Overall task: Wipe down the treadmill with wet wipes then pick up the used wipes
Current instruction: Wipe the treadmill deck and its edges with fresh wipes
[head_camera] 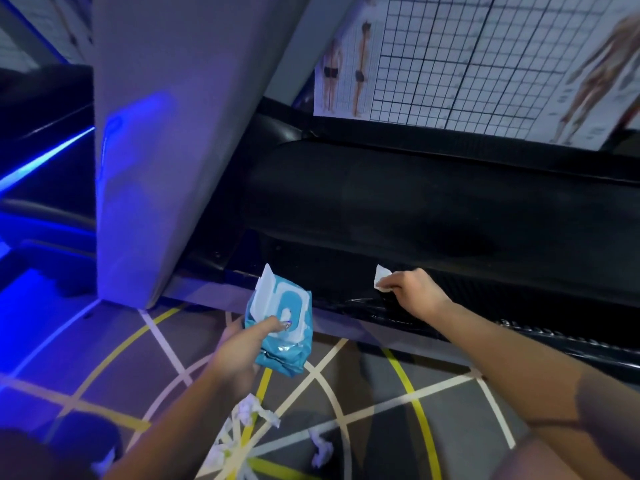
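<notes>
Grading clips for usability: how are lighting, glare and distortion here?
Head view: dim, blue strip light tints the floor and upright; the black treadmill deck loses detail in shadow, with a wet sheen by the right hand; the wide lens bends the wall chart grid; the wipe pack reads sharp.

Wall: grid chart [450,57] with standing figures, anatomy poster [595,74] beside | floor [460,431]: grey, yellow-white lines | left: blue light strip [45,157]

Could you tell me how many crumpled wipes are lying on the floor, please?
3 crumpled wipes that I can tell: one below the wipe pack, one down-left of it on the yellow lines, one farther right. The left forearm may hide more.
</notes>
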`<state>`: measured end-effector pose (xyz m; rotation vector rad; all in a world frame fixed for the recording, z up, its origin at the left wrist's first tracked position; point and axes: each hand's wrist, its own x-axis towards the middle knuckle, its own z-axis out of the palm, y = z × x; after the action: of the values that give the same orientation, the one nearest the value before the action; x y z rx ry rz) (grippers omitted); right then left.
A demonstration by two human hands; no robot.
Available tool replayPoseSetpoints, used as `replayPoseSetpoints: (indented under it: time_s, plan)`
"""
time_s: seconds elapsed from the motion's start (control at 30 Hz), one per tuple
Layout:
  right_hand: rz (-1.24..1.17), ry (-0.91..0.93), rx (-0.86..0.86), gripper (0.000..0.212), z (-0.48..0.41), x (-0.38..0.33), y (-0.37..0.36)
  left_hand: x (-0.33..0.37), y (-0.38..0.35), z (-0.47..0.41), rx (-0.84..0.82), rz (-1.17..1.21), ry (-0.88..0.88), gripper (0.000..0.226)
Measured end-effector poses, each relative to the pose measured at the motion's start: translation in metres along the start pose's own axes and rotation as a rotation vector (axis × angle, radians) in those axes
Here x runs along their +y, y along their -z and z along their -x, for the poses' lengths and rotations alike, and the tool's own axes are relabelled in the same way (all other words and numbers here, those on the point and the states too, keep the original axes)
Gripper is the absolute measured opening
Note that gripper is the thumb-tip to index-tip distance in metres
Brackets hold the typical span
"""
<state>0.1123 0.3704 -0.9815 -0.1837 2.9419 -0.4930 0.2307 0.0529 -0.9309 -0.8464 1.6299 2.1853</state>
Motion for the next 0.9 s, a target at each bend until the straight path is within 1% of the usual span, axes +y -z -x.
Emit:
replayPoseSetpoints:
  time_s: [0.1,0.17,0.23,0.27,0.33,0.37,0.4,0.43,0.47,0.5,0.53,0.63,0.73,0.77,0.83,0.9]
  plan:
    - [-0.069,0.064,0.010,0.042,0.014,0.006,0.002,0.000,0.000,0.003,0.000,-0.004,-0.003,0.033]
    - [-0.142,0.087,-0.052,0.033,0.020,0.006,0.013,0.000,0.001,0.001,0.013,0.002,0.001,0.036]
    - [-0.337,0.030,-0.115,0.019,0.022,0.000,0.029,0.000,0.001,0.000,0.011,0.006,-0.002,0.038]
    - [-0.435,-0.004,-0.071,0.018,0.019,-0.002,0.036,0.001,0.000,-0.001,0.014,0.005,-0.005,0.037]
    - [-0.539,-0.080,0.102,0.022,0.008,0.001,0.046,0.000,-0.001,-0.002,0.029,0.018,-0.003,0.039]
    - [-0.544,-0.123,0.162,0.021,0.003,0.002,0.050,0.001,-0.001,-0.003,0.038,0.028,-0.005,0.043]
    - [-0.521,-0.154,0.186,0.019,-0.003,0.003,0.053,0.001,0.001,-0.005,0.046,0.043,-0.001,0.052]
    - [-0.484,-0.173,0.182,0.018,-0.008,0.005,0.054,0.000,0.003,-0.007,0.051,0.059,0.009,0.062]
    - [-0.452,-0.175,0.170,0.019,-0.012,0.006,0.053,0.000,0.005,-0.009,0.052,0.069,0.019,0.069]
    - [-0.419,-0.169,0.171,0.023,-0.018,0.007,0.052,0.001,0.007,-0.010,0.053,0.071,0.023,0.065]
    - [-0.392,-0.150,0.186,0.027,-0.023,0.005,0.049,0.000,0.008,-0.011,0.055,0.065,0.021,0.056]
    - [-0.320,-0.065,0.190,0.022,-0.032,-0.008,0.038,0.001,0.010,-0.007,0.040,0.031,0.006,0.034]
    - [-0.223,0.050,0.060,0.025,-0.032,-0.015,0.014,0.001,0.013,-0.003,0.044,-0.021,-0.002,0.028]
    - [-0.182,0.075,0.047,0.028,-0.028,-0.015,0.006,0.002,0.015,-0.003,0.049,-0.029,-0.005,0.027]
    - [-0.137,0.090,0.086,0.030,-0.022,-0.012,-0.002,0.003,0.019,-0.004,0.051,-0.039,-0.005,0.025]
    - [-0.160,0.054,0.087,0.033,-0.014,-0.007,-0.003,0.005,0.020,-0.002,0.047,-0.044,-0.008,0.024]
